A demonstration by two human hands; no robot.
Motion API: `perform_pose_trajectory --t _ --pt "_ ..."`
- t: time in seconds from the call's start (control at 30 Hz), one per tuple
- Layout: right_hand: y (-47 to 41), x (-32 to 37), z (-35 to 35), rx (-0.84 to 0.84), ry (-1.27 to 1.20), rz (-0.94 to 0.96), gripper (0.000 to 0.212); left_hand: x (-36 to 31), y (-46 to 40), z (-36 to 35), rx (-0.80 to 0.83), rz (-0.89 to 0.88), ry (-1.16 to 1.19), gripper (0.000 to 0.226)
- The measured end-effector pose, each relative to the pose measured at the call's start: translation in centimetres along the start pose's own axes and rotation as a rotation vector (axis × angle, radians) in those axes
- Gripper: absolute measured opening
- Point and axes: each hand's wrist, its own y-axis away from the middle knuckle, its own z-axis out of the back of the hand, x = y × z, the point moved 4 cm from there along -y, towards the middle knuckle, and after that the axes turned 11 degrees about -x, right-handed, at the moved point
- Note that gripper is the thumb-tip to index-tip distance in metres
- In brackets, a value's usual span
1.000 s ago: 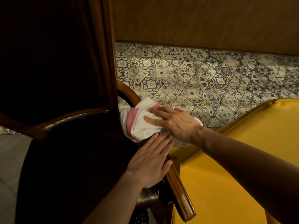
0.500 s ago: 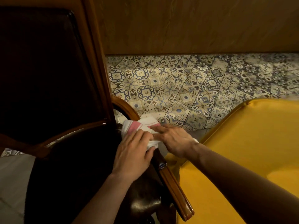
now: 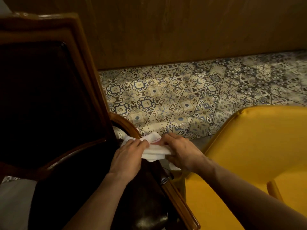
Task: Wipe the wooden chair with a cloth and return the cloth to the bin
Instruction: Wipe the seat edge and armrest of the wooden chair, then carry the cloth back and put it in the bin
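The wooden chair (image 3: 93,67) fills the left side, with a brown frame, dark padded back and dark seat. Its curved right armrest (image 3: 131,127) runs down toward the lower middle. A white cloth with a pink stripe (image 3: 155,151) lies bunched over that armrest. My left hand (image 3: 127,156) grips the cloth's left end, fingers curled on it. My right hand (image 3: 180,151) holds the cloth's right end from the other side. No bin is in view.
A yellow upholstered seat (image 3: 249,155) stands close on the right, almost touching the wooden chair. Patterned floor tiles (image 3: 182,97) spread behind the hands. A wooden wall panel (image 3: 182,30) closes the back. A grey surface (image 3: 15,201) shows at the lower left.
My left hand rose from the seat edge onto the cloth and now grips it. The cloth went from spread under my right palm to bunched between both hands. The view tilted up.
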Motion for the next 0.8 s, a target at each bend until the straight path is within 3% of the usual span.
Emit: perform_pose_trajectory --t 0.1,0.37,0.8 --pt "0.4 0.6 1.9 -0.004 0.020 -0.047 0.034 -0.5 -0.5 1.9 0.007 0.011 0.010 0.047" --pt "1.9 4.3 8.7 -0.031 0.059 -0.079 0.026 -2.1 -0.9 10.0 0.026 0.034 0.080 0.043" --pt "3.7 12.8 26.5 -0.363 0.117 -0.008 0.023 -8.0 -5.1 30.8 -0.151 -0.014 0.059 0.042"
